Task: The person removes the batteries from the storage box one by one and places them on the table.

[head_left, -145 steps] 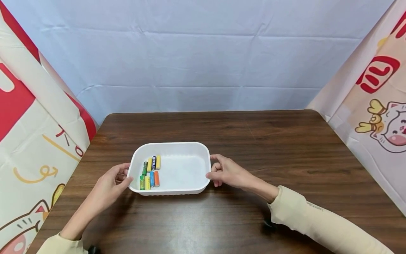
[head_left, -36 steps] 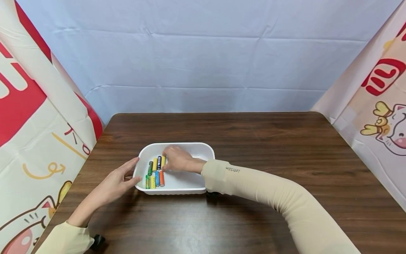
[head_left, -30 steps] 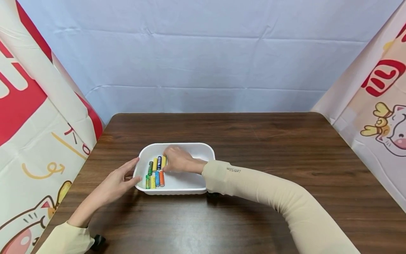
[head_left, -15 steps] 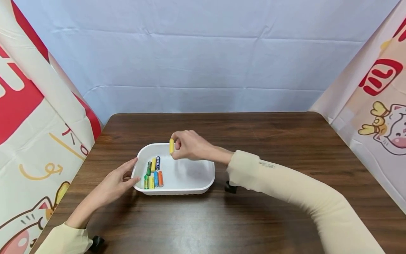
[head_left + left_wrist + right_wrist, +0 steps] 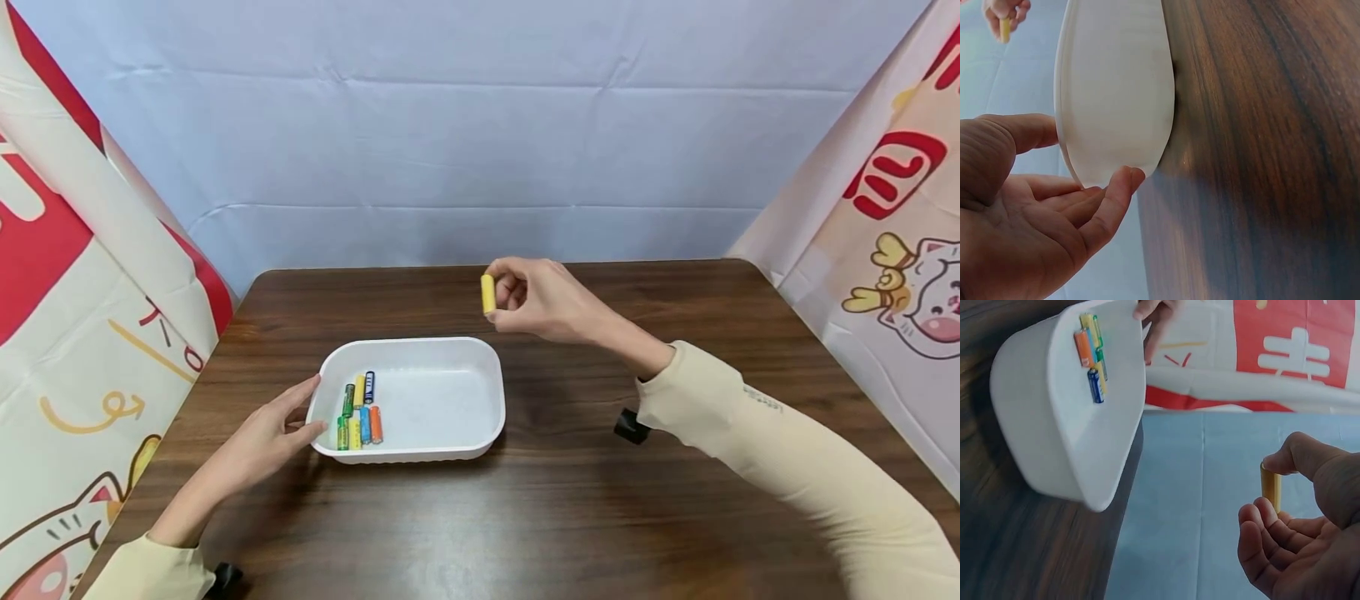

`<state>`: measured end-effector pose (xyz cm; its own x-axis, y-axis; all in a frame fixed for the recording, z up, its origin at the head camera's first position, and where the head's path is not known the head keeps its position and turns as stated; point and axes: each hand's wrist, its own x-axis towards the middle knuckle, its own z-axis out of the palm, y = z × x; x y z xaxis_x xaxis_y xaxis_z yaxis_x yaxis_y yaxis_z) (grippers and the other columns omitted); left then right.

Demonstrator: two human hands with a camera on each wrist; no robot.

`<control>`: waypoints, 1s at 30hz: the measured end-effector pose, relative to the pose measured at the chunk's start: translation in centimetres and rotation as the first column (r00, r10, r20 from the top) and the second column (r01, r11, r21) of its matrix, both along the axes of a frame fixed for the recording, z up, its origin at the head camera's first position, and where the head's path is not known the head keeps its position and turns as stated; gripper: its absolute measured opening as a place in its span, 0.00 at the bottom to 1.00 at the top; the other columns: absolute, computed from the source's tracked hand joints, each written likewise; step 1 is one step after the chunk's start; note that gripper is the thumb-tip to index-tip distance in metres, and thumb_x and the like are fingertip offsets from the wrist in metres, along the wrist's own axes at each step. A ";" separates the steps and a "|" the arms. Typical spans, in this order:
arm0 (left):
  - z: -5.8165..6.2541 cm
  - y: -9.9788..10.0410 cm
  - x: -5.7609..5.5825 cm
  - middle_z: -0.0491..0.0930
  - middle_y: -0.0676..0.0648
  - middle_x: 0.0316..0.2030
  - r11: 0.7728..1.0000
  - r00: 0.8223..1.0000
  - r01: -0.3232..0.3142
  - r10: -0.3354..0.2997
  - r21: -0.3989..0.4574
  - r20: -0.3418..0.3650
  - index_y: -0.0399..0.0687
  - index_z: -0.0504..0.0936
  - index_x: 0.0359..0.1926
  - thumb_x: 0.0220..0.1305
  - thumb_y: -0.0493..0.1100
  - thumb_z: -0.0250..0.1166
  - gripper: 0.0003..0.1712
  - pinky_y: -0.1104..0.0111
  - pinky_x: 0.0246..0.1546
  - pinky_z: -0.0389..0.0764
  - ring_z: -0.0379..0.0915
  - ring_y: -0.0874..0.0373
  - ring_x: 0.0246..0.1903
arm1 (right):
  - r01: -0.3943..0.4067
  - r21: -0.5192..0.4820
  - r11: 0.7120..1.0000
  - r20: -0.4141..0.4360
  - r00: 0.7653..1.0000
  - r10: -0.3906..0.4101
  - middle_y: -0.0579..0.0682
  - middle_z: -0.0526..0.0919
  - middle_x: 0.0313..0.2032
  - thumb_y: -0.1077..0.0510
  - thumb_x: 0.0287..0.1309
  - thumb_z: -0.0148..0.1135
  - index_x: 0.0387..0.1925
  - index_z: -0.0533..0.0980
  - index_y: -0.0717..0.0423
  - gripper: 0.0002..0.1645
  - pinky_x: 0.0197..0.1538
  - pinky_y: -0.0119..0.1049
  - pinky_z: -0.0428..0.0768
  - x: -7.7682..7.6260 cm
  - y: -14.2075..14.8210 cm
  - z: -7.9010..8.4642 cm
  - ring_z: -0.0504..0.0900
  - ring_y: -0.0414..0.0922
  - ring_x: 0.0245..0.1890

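My right hand (image 5: 551, 300) pinches a yellow battery (image 5: 488, 294) between thumb and fingertips, in the air beyond the tray's back right corner. The right wrist view shows this battery (image 5: 1270, 487) upright, its ends between the thumb and fingers. My left hand (image 5: 258, 437) holds the left end of a white plastic tray (image 5: 450, 454). In the left wrist view its thumb reaches the rim and its fingers bend against the outer wall. In the tray's left part lie two rows of batteries, among them a dark blue one (image 5: 370, 387), an orange one (image 5: 377, 425) and a light blue one (image 5: 365, 425).
The tray stands on a dark wood table (image 5: 600, 500). A pale cloth (image 5: 480, 150) hangs behind the table's back edge. Printed cloths (image 5: 892, 275) hang at both sides. A black wrist device (image 5: 632, 427) sits under the right forearm.
My right hand has taken the yellow battery from the right end of the back row, lifted it out of the tray and carried it right and away. The left hand has stayed at the tray.
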<state>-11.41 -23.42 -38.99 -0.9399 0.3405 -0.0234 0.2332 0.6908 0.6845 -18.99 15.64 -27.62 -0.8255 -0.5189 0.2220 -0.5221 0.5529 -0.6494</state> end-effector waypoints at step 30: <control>0.2 0.2 0.1 0.65 0.26 0.70 1.000 1.000 -0.006 0.006 -0.007 0.021 0.28 0.56 0.77 0.72 0.38 0.65 0.41 0.53 0.49 0.82 0.78 0.39 0.56 | 0.086 0.226 0.970 0.108 0.988 -0.112 0.51 0.79 0.32 0.62 0.53 0.71 0.48 0.79 0.64 0.20 0.38 0.38 0.72 -0.4 5.8 -12.9 0.73 0.43 0.31</control>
<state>-11.33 -23.24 -38.77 -0.9413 0.3345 -0.0454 0.2147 0.6969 0.6842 -19.42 21.47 -40.57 -0.8888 -0.4583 0.0082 -0.3837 0.7341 -0.5603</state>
